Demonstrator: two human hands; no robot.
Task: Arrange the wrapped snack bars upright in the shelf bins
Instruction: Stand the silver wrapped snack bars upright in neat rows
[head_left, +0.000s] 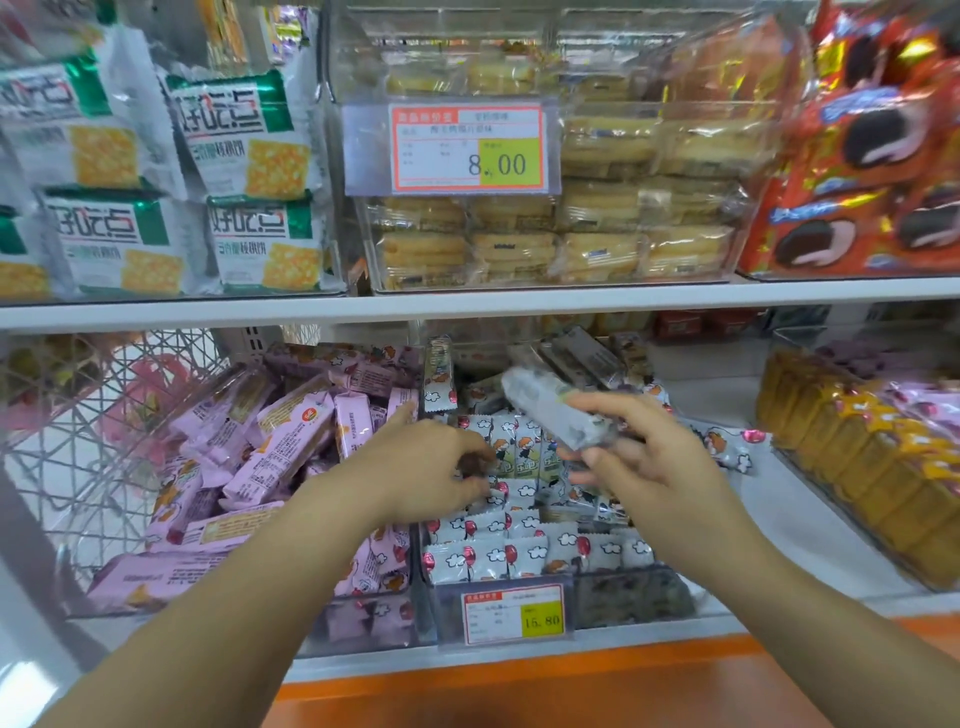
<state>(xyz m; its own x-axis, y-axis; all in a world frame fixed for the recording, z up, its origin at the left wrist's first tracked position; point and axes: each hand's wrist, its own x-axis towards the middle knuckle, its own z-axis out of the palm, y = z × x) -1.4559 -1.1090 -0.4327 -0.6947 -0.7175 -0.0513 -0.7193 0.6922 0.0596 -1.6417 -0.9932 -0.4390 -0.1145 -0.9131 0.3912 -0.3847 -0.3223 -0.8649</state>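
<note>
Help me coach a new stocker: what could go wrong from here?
1. The right hand holds the wrapped bar by one end only; that grip may let it drop onto the upright white bars and topple them.
2. The pink bars are heaped loosely right beside the left hand; nudged, one might slide into the white row.

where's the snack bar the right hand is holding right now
Head view, just right of centre: the grey-wrapped snack bar is gripped in the right hand, tilted above the white balloon-print bars, just right of the left hand.
</note>
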